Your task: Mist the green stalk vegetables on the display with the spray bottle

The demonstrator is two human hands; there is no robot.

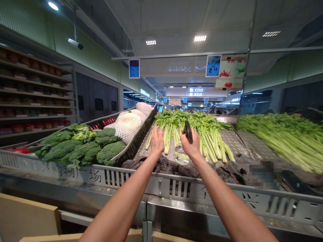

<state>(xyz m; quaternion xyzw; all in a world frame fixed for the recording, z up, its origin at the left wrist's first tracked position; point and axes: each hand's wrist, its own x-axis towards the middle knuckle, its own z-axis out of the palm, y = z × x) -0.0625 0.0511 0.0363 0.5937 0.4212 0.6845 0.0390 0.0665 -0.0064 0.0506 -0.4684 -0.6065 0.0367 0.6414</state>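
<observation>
My right hand [191,145] is closed around a spray bottle [188,131] with a black trigger head and a clear body. The bottle is over the bunches of celery [217,144], which lie with leaves to the back and stalks toward me on a dotted metal shelf. To the left, my left hand [157,140] reaches to the celery's left edge, its fingers raised and slightly bent, holding nothing that I can see. Whether its fingertips touch the stalks is unclear.
Broccoli [82,148] and pale produce in white foam nets [128,122] fill a crate on the left. Dark crumpled material [188,169] lies behind the grey slatted front guard [156,183]. A mirror [282,134] on the right reflects the celery. Price signs [213,66] hang overhead.
</observation>
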